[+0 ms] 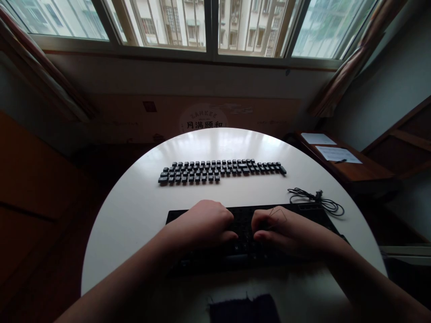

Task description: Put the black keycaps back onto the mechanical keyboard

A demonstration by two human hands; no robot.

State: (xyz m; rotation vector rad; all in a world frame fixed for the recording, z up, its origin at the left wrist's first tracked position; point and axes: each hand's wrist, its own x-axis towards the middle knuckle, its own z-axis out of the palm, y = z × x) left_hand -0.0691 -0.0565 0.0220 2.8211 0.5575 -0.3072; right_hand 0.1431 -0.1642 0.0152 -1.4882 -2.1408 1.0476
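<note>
Dark cloth (244, 308): nearest you, at the table's near edge, untouched.
Left hand (202, 224): curled, fingertips pressing down on the keyboard base (313, 214); whether it pinches anything, you cannot tell.
Right hand (279, 229): curled likewise, just beside the left, fingers down on the base.
Keyboard base: flat on the white table (134, 215), under both hands; keep it steady and press straight down.
Keycaps (220, 170): laid in rows beyond the base, apart from it; keep their order.
Cable (316, 199): coiled at right.
</note>
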